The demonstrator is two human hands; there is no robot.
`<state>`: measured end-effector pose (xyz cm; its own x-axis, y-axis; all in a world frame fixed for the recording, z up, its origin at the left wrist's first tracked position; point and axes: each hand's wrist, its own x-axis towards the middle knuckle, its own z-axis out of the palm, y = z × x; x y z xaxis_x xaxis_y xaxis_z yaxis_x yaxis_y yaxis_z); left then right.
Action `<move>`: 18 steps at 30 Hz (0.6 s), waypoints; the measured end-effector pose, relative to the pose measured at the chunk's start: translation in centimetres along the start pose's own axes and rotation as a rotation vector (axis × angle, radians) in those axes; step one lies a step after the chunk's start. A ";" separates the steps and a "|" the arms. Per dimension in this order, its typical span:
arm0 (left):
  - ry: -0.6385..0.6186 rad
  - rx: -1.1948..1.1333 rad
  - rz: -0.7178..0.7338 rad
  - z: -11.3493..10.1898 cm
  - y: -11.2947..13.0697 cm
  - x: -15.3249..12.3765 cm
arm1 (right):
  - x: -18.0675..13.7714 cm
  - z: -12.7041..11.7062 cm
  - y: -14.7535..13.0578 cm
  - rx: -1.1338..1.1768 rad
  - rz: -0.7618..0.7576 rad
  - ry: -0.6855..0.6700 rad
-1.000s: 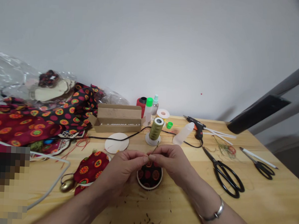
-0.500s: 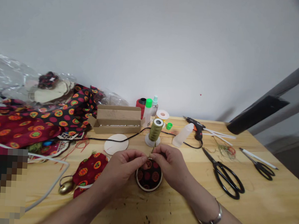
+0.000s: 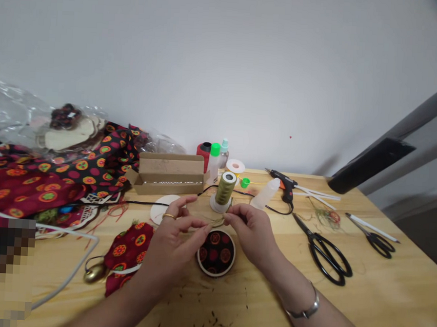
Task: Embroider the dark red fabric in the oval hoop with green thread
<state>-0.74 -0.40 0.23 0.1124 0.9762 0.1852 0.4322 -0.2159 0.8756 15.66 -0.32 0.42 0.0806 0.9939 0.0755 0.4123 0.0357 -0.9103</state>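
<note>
Evenly and softly lit, no glare on the table (image 3: 380, 289). Only faint shadows under the scissors (image 3: 324, 249). Strong wide-angle bending toward edges; pixelated block left of table.

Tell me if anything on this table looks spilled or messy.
Dark thread or fabric snippets are strewn over the table in front of the fabric-covered disc. A tangle of loose threads lies beyond the large scissors.

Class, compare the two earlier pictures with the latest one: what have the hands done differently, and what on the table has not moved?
The left hand has opened, its fingers now spread, where earlier it pinched fingertip to fingertip with the right hand. The right hand still pinches the thin thread above the fabric-covered disc. The thread spool, big scissors and glue gun stayed put.
</note>
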 end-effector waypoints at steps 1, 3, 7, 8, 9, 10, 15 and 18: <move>0.003 0.034 0.031 0.0 0.0 -0.1 | 0.0 0.0 0.0 0.004 0.004 0.009; 0.026 0.087 0.081 0.0 0.0 -0.4 | 0.1 -0.1 -0.1 0.020 0.007 0.020; 0.063 0.155 0.232 0.2 0.2 -1.1 | 0.1 0.0 -0.4 0.104 0.056 0.006; 0.068 0.172 0.274 0.3 0.2 -1.2 | 0.1 0.0 -0.5 0.138 0.083 0.000; 0.070 0.193 0.309 0.4 0.3 -1.4 | 0.1 0.1 -0.6 0.174 0.113 -0.010; 0.067 0.215 0.337 0.4 0.3 -1.5 | 0.1 0.1 -0.6 0.213 0.144 -0.020; 0.015 0.290 0.427 0.7 0.5 -1.7 | -0.1 0.5 -0.6 0.403 0.270 -0.084; -0.018 0.280 0.438 0.9 0.6 -1.5 | -0.2 0.6 -0.7 0.510 0.312 -0.125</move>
<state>0.11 -2.05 0.08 0.3508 0.7933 0.4975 0.5640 -0.6031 0.5641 14.78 -0.48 0.83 0.0081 0.9690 -0.2467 -0.1025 -0.2446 -0.9642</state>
